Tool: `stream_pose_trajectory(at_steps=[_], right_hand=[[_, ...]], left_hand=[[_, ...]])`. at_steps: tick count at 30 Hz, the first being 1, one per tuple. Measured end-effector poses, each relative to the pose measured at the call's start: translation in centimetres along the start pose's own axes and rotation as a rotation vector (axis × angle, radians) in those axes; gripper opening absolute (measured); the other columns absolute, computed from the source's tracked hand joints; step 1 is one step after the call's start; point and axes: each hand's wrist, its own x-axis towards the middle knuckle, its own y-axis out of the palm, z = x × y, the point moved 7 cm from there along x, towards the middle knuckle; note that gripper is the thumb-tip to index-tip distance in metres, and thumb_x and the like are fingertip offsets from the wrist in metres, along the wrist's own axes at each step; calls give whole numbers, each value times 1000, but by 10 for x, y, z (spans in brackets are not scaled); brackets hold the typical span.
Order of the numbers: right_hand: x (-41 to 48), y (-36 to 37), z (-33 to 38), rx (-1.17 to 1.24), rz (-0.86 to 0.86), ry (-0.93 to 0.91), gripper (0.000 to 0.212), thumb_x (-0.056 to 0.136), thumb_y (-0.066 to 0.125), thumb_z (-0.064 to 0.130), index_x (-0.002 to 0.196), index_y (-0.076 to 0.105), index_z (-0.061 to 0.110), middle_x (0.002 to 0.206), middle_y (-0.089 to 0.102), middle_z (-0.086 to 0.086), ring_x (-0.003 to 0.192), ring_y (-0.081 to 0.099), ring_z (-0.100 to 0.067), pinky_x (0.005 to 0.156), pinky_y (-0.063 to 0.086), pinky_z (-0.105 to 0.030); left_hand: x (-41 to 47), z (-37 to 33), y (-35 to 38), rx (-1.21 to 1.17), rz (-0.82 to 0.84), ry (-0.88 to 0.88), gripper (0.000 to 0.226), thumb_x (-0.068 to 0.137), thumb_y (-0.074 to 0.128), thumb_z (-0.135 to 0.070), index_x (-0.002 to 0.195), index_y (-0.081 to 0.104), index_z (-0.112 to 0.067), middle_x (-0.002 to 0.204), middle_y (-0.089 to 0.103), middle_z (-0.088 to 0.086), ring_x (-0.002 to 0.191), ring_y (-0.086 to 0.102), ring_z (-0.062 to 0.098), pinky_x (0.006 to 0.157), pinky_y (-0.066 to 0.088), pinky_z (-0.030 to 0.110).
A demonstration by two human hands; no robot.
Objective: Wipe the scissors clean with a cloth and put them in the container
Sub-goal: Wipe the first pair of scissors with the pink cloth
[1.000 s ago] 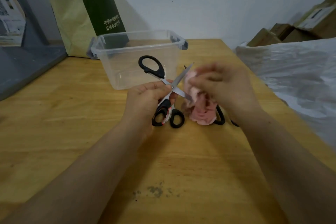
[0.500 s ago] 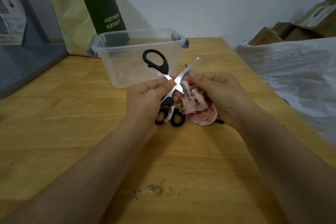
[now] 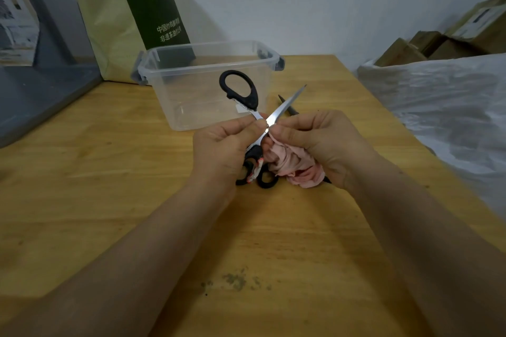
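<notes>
On the table (image 3: 115, 213): spreading across most of the view, wooden, dark smudge marking the near edge.
Against the wall: leaning green-and-tan paper bag (image 3: 128, 22); sitting at right, cardboard boxes (image 3: 438, 44) behind crinkled plastic sheeting (image 3: 443, 107).
Container (image 3: 208, 82): standing open and clear, directly behind the hands, partly blocked by a raised black handle.
Left hand (image 3: 221, 150): pinching the scissors (image 3: 256, 115) near the pivot, blades spread wide, tip pointing up and right.
Right hand (image 3: 317, 142): clutching the bunched pink cloth (image 3: 293, 167), pressing it against the lower blade.
Second scissors (image 3: 260, 175): lying beneath both hands, mostly hidden.
</notes>
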Motion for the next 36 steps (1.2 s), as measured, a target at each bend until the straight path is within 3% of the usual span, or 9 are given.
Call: stream_pose_trajectory(at_steps=[2, 4, 9, 14, 18, 21, 25, 29, 36], right_hand=[[0, 2, 6, -49, -8, -64, 5, 79, 71, 6, 84, 72, 3, 72, 72, -8, 61, 68, -14, 51, 55, -24], [2, 2, 10, -107, -15, -110, 4, 77, 73, 5, 78, 73, 8, 68, 72, -1, 64, 69, -9, 59, 55, -19], [3, -6, 8, -145, -39, -101, 10, 73, 77, 5, 74, 73, 14, 66, 72, 5, 71, 69, -8, 74, 57, -22], [1, 0, 8, -86, -21, -113, 6, 77, 74, 7, 74, 72, 11, 65, 72, 1, 66, 70, -10, 66, 56, -20], [4, -4, 8, -124, -29, -80, 6, 74, 77, 7, 74, 73, 11, 66, 72, 1, 67, 69, -10, 69, 57, -22], [3, -7, 8, -157, -42, -82, 6, 72, 78, 9, 73, 74, 12, 67, 73, 1, 70, 70, -10, 72, 58, -24], [1, 0, 9, -146, -32, -99, 8, 76, 75, 8, 70, 72, 14, 62, 71, 2, 62, 68, -8, 63, 56, -19], [3, -2, 11, -224, -33, -77, 5, 76, 76, 12, 72, 73, 12, 63, 71, 3, 63, 67, -6, 64, 57, -19], [1, -8, 9, -282, -29, -55, 6, 78, 74, 13, 74, 72, 10, 79, 73, -4, 67, 66, -8, 69, 55, -20]], left_hand=[[-1, -1, -1, -2, -6, -18, 7, 83, 66, -4, 85, 72, -5, 66, 72, 4, 58, 67, 13, 54, 54, 20], [-1, -1, -4, -44, -20, -59, 7, 83, 65, -5, 86, 72, -4, 62, 70, 5, 53, 63, 14, 49, 51, 19], [1, -3, -7, -80, -50, -82, 9, 84, 64, -6, 90, 71, -3, 62, 69, 4, 51, 64, 11, 50, 51, 18], [-4, 1, 0, 3, -9, -69, 15, 85, 65, -7, 71, 71, -6, 53, 61, 9, 45, 53, 17, 44, 43, 23], [0, 1, -8, -112, -68, -130, 8, 84, 64, -5, 86, 69, 0, 57, 65, 9, 48, 59, 15, 46, 50, 20], [3, 0, -12, -83, -81, -109, 9, 85, 63, -7, 84, 69, -1, 56, 65, 7, 46, 59, 14, 45, 48, 19], [-2, 4, -2, -39, -30, -111, 11, 83, 65, -6, 74, 68, -1, 51, 58, 9, 43, 51, 18, 43, 44, 22], [-2, 5, -6, -127, -83, -186, 7, 83, 64, -3, 78, 68, 0, 53, 61, 10, 43, 55, 15, 43, 48, 19], [3, -1, -15, -132, -148, -171, 7, 84, 64, -5, 87, 68, -2, 60, 66, 9, 46, 60, 11, 42, 46, 15]])
